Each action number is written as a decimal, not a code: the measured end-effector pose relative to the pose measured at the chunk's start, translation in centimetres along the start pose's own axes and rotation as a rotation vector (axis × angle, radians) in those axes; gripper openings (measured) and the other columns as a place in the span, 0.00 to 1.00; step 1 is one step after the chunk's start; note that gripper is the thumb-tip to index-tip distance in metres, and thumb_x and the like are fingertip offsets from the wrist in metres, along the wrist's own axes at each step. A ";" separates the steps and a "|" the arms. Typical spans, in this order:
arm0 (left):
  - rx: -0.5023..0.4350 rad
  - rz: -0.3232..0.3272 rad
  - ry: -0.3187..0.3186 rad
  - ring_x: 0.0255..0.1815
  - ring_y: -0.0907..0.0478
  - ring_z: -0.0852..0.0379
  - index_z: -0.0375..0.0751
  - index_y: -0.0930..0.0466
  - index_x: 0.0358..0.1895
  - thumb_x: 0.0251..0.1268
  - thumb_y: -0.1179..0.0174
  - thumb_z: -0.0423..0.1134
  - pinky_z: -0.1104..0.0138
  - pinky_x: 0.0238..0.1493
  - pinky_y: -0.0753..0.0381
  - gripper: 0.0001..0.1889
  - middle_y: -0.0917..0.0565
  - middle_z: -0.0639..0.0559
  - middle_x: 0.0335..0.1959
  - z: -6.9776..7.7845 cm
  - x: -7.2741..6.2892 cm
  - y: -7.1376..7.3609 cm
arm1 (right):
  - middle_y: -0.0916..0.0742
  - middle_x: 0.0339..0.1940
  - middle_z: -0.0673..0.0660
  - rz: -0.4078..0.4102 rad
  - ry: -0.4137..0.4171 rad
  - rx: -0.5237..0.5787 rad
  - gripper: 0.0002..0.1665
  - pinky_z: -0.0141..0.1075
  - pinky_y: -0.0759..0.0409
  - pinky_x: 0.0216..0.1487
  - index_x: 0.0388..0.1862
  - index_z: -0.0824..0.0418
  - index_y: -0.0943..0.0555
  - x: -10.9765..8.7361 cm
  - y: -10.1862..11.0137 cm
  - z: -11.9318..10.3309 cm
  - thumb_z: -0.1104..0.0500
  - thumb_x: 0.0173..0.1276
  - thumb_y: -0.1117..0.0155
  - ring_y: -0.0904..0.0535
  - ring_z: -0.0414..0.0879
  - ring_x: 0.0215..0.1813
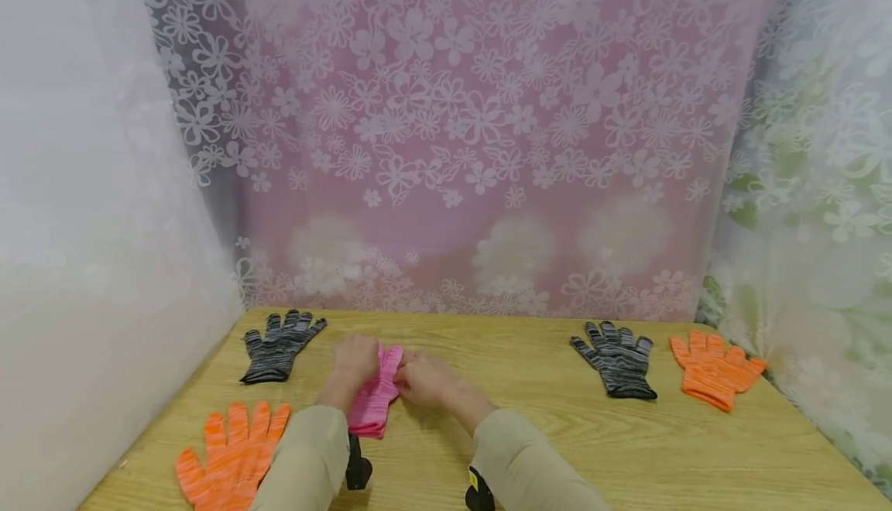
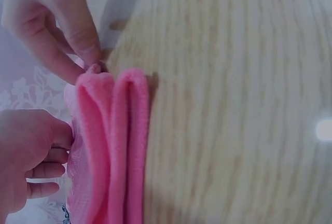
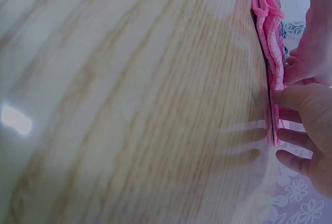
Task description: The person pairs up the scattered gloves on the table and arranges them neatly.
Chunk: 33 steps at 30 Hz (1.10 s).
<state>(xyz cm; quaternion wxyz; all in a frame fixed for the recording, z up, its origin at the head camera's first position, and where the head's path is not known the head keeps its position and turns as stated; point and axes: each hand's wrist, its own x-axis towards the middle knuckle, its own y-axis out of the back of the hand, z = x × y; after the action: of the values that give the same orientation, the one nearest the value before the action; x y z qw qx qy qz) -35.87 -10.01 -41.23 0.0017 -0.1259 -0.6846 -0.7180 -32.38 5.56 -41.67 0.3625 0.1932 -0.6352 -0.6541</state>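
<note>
A pink knit glove (image 1: 375,402) lies on the wooden table with its cuff toward me. At its left, finger end, my left hand (image 1: 355,358) has curled fingers gripping the fabric. My right hand (image 1: 427,381) pinches the glove's right edge between thumb and forefinger. In the left wrist view, the right hand (image 2: 59,24) pinches a bit of pink fabric beside the folded cuff (image 2: 119,146), while the left hand (image 2: 33,154) is against the glove's far side. The right wrist view has the right hand (image 3: 311,123) at the glove's edge, its other fingers spread.
An orange glove (image 1: 233,457) lies front left, beside my left sleeve, with a grey-black glove (image 1: 279,348) behind it. Another grey-black glove (image 1: 619,360) and an orange one (image 1: 718,369) lie at the right. Flowered curtains (image 1: 474,147) enclose the table's back and sides.
</note>
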 end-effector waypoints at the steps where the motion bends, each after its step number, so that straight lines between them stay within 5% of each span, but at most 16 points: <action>1: 0.004 -0.005 -0.004 0.32 0.21 0.44 0.43 0.26 0.19 0.51 0.42 0.32 0.53 0.30 0.23 0.07 0.19 0.44 0.28 -0.1 -0.1 -0.1 | 0.21 0.33 0.46 0.000 0.002 0.001 0.05 0.32 0.29 0.42 0.28 0.51 0.17 0.0 0.0 -0.1 0.58 0.62 0.39 0.25 0.42 0.39; 10: -0.019 0.059 -0.083 0.32 0.22 0.43 0.41 0.24 0.20 0.46 0.41 0.30 0.52 0.32 0.24 0.04 0.19 0.43 0.27 -1.2 -0.1 -0.4 | 0.22 0.33 0.45 -0.015 -0.020 0.022 0.06 0.31 0.30 0.38 0.27 0.49 0.19 0.2 -0.3 -0.1 0.56 0.63 0.40 0.27 0.42 0.37; 20: -0.042 0.024 -0.363 0.25 0.28 0.54 0.49 0.24 0.17 0.49 0.40 0.32 0.59 0.30 0.28 0.09 0.25 0.55 0.21 -1.7 -0.3 0.4 | 0.20 0.34 0.46 0.017 0.020 0.005 0.05 0.31 0.29 0.43 0.29 0.51 0.17 -0.2 0.1 0.3 0.57 0.62 0.40 0.26 0.42 0.40; 33: -0.116 -0.063 -0.355 0.23 0.33 0.56 0.47 0.24 0.17 0.49 0.40 0.29 0.61 0.29 0.31 0.09 0.25 0.55 0.21 -1.7 -0.9 0.5 | 0.19 0.36 0.46 0.016 0.030 -0.031 0.06 0.33 0.29 0.40 0.32 0.50 0.16 -0.3 0.1 0.3 0.57 0.64 0.41 0.26 0.42 0.39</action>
<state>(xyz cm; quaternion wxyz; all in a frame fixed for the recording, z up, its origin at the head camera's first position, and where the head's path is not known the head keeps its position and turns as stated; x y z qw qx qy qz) -35.20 -11.88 -40.91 -0.1488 -0.2292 -0.6350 -0.7226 -32.36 5.96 -41.59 0.3801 0.1922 -0.6210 -0.6580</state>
